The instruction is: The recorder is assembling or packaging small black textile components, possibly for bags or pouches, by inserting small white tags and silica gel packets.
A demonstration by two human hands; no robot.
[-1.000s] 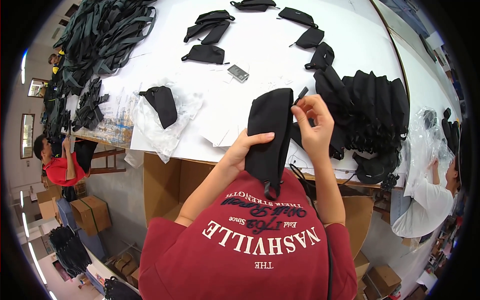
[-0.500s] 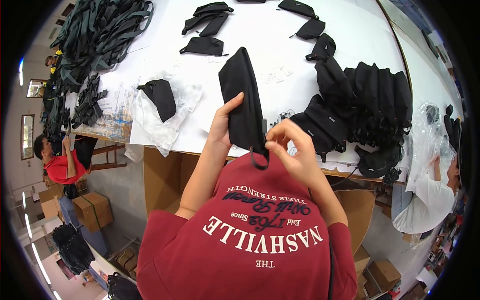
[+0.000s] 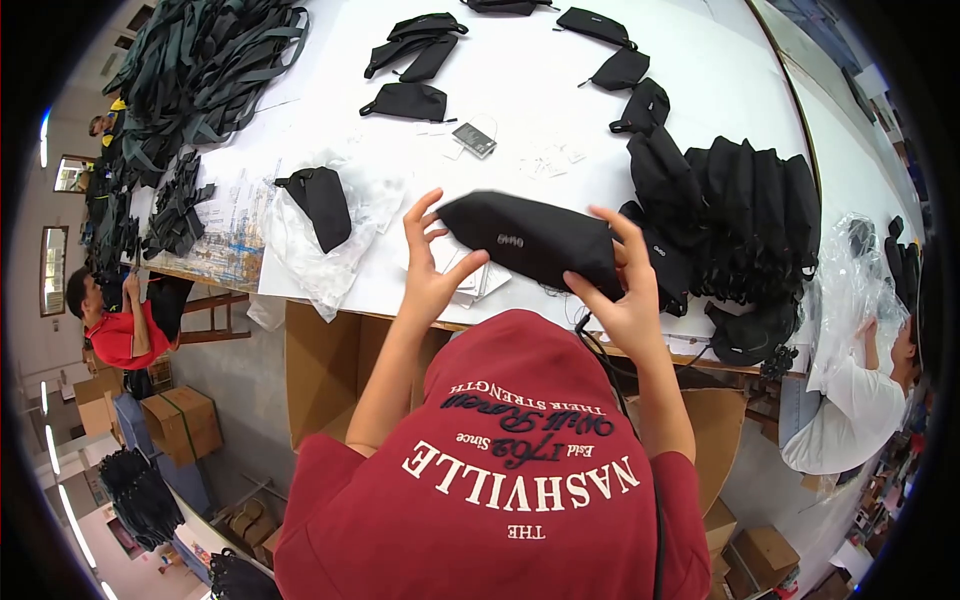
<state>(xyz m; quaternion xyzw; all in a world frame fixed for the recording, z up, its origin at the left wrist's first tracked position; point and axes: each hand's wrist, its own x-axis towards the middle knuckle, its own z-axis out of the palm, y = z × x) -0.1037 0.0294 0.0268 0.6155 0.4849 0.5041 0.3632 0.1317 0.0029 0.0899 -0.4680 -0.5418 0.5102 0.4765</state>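
Observation:
A black fabric pouch is stretched level between my hands above the white table, with a small pale mark on the side that shows. At its left end my left hand grips it, thumb on the near edge and fingertips at the far corner. My right hand holds the other end between thumb and fingers. Just beyond the pouch, a small dark printed card lies on the table. Below the pouch's left half, white paper slips are partly hidden by my left thumb.
A black pouch rests on a crumpled clear plastic bag at left. Several black pouches are piled at right, others spread farther back. Dark straps heap far left. Cardboard stands below the table edge. Co-workers sit on both sides.
The pouch has turned from upright to level, its marked side now showing. My right hand has gone from its lower end to gripping the right end. The dark card and paper slips have come into sight.

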